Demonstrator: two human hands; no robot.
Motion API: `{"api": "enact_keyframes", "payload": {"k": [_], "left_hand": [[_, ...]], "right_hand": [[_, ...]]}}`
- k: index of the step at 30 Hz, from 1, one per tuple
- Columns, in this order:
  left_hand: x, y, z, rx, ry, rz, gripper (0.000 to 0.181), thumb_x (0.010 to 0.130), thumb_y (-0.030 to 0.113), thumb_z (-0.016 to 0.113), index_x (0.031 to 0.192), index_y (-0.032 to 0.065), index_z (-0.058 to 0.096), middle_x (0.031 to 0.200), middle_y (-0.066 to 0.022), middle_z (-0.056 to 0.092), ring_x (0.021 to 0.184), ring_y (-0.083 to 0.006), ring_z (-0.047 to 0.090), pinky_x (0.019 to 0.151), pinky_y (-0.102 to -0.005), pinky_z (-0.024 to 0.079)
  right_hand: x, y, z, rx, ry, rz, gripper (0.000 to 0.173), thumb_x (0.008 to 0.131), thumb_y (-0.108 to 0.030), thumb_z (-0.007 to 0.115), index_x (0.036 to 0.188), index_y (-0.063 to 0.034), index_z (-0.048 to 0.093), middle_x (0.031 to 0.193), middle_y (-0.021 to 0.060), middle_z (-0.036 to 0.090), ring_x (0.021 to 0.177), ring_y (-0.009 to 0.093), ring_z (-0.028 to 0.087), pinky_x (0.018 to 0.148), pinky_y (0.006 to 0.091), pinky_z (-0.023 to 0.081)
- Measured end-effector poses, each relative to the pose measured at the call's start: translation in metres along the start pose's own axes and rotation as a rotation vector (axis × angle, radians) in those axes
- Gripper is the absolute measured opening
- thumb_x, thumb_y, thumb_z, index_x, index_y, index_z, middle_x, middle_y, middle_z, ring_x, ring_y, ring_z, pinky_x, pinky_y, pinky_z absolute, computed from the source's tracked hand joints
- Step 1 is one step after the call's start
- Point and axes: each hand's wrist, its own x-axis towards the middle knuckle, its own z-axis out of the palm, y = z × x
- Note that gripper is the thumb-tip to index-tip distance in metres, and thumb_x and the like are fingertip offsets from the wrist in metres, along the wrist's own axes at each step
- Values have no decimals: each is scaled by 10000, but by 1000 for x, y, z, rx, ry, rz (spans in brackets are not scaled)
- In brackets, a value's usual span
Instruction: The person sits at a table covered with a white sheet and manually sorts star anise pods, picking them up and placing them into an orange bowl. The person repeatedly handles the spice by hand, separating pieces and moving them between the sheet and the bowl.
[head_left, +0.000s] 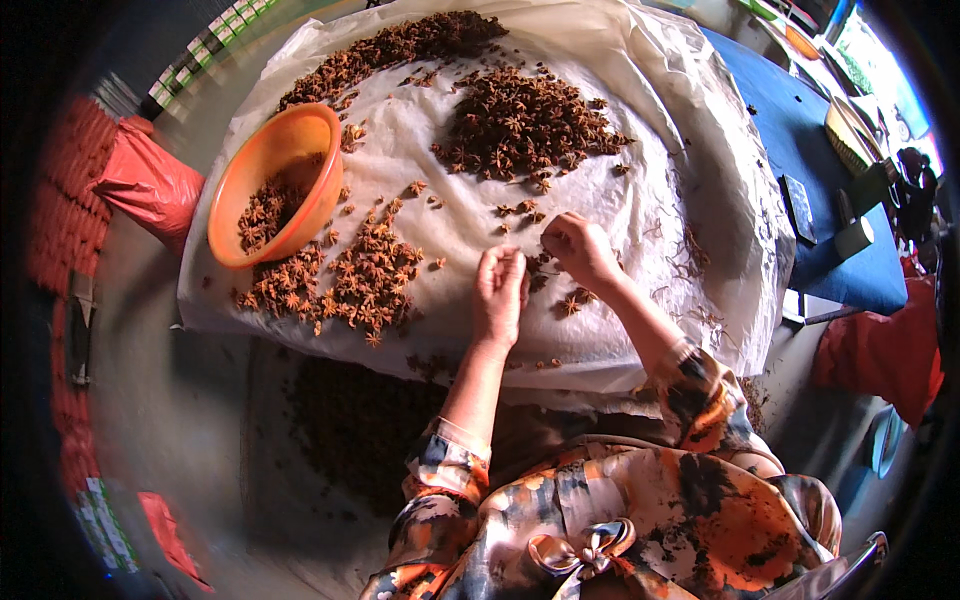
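My left hand (501, 294) is over the white sheet (442, 225) with its fingers curled inward. Just to its right, my right hand (581, 247) has thumb and fingertips drawn together. Whether either hand holds something small cannot be made out. A few dark star anise pods (540, 268) lie between and under the hands, and a few more (574, 301) below the right wrist. Beyond the hands rises a large dark pile of star anise (525, 124). Left of my left hand spreads a lighter, reddish-brown heap of star anise (375, 270).
An orange plastic basin (330, 180) partly filled with star anise tilts at the left. Another long heap (390, 49) lies along the far edge. Thin stems (694, 251) are scattered at right. A blue table (780, 97) bears a phone-like dark object (798, 208). Red sacks (150, 176) stand at left.
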Motion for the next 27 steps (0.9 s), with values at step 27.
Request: {"api": "enact_keyframes", "payload": {"k": [27], "left_hand": [[-33,22,1,-298,-264,-186,168,1006,257,602,1023,97,651,718,53,553,535,-21,400,429,-201,290]], "right_hand": [[-65,-18,9,1351,390,458,141,982,-197,627,895,-86,628,683,-25,538,598,64,507,577,243,474]]}}
